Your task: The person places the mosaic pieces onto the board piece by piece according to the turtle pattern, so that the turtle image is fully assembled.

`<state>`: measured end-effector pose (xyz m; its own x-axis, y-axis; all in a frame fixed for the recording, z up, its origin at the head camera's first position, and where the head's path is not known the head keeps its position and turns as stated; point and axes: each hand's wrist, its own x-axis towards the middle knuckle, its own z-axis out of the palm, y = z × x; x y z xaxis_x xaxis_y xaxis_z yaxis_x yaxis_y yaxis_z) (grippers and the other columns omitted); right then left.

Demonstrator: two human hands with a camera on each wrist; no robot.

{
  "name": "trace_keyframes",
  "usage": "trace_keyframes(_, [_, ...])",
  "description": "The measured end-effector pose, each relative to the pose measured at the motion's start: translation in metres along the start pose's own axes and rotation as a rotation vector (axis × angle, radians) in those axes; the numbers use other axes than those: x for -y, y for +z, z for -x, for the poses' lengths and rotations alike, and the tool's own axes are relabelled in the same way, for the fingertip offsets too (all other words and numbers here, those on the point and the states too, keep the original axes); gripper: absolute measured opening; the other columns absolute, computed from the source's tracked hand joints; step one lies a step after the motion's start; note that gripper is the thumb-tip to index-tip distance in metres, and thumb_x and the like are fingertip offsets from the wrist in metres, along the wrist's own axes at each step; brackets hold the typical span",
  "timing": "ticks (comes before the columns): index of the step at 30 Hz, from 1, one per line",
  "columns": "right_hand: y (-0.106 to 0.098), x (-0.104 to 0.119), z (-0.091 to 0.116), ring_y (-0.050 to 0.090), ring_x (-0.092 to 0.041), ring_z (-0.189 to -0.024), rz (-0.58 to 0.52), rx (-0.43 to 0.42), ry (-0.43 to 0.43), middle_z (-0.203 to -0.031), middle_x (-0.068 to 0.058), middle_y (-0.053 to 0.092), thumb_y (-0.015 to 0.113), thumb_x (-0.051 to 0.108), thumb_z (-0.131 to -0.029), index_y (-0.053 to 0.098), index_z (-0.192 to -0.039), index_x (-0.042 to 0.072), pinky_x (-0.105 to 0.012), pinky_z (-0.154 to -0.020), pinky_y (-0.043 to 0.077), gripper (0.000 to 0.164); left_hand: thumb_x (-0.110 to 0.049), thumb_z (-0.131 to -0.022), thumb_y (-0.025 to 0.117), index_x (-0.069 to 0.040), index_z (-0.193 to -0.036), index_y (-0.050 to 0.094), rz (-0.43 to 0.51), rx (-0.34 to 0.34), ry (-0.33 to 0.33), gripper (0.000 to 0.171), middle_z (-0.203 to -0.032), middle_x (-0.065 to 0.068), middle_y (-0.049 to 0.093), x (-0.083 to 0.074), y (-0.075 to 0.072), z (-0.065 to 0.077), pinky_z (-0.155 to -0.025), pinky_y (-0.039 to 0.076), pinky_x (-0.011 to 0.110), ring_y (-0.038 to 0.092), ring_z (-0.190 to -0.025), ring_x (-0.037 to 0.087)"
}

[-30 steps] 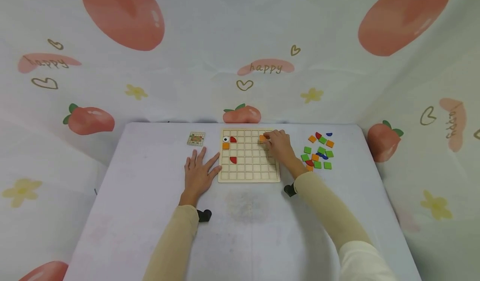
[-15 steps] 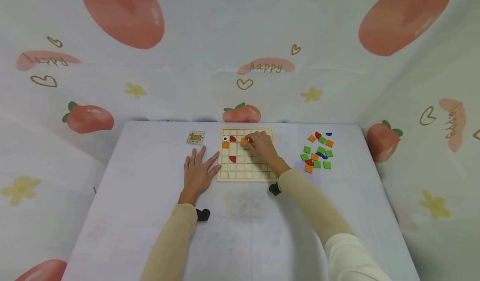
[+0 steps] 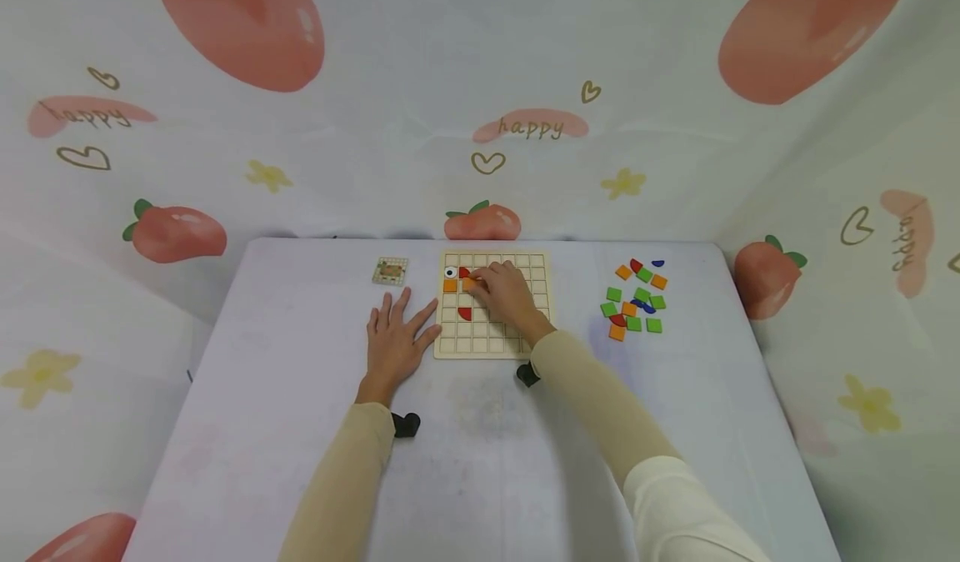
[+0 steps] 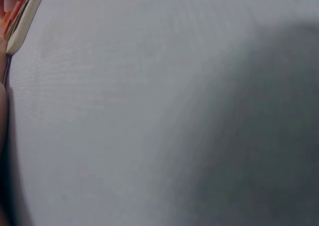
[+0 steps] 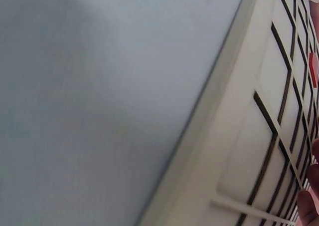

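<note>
A pale wooden grid board (image 3: 459,345) lies on the table, its edge large in the right wrist view. My right hand (image 3: 508,297) pinches an orange square tile (image 3: 469,284) over the board's upper left part, just below a red quarter-circle piece (image 3: 463,273). To the left sit a round eye tile (image 3: 450,273) and, under it, another orange square tile (image 3: 450,286). A second red quarter-circle piece (image 3: 465,314) lies lower on the grid. My left hand (image 3: 393,343) rests spread on the table, thumb and index fingertips right at the board's left edge.
Beyond the left hand lies a small pattern card (image 3: 391,271). Loose pieces are scattered right of the board: green square tiles (image 3: 654,326), orange square tiles (image 3: 617,333), a red piece (image 3: 636,265) and blue pieces (image 3: 657,263). A printed cloth wall (image 3: 405,137) rises behind the table.
My right hand has moved left across the board with the orange square tile, from the right-hand columns to beside the upper red piece. The left hand has stayed in place.
</note>
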<state>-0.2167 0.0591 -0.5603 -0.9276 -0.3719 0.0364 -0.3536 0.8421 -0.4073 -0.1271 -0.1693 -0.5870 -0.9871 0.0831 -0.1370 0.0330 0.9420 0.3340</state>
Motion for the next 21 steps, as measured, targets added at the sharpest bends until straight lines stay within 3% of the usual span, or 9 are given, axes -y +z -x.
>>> trace_keyframes(11, [0.0053,0.0048,-0.0009,0.048,-0.025,-0.097,0.010,-0.003,0.041,-0.101,-0.003,0.061,0.064,0.044,-0.099,0.070,-0.130,0.025,-0.038,-0.083,0.042,0.037,-0.069,-0.101,0.039,-0.048,-0.156,0.034,0.001,-0.028,0.015,0.059,-0.174,0.006,0.010,0.0018,-0.0009,-0.0002,-0.128,0.003,0.063,-0.003,-0.161,0.038])
trace_keyframes(21, [0.0101,0.0024,-0.0017,0.053,-0.027,-0.097,-0.038,-0.052,0.051,-0.102,-0.004,0.066,0.069,0.042,-0.096,0.073,-0.122,0.023,-0.041,-0.086,0.046,0.032,-0.066,-0.101,0.043,-0.044,-0.155,0.039,0.026,-0.070,0.033,0.058,-0.172,0.009,0.017,0.0004,0.0025,0.0014,-0.126,0.007,0.066,0.003,-0.160,0.042])
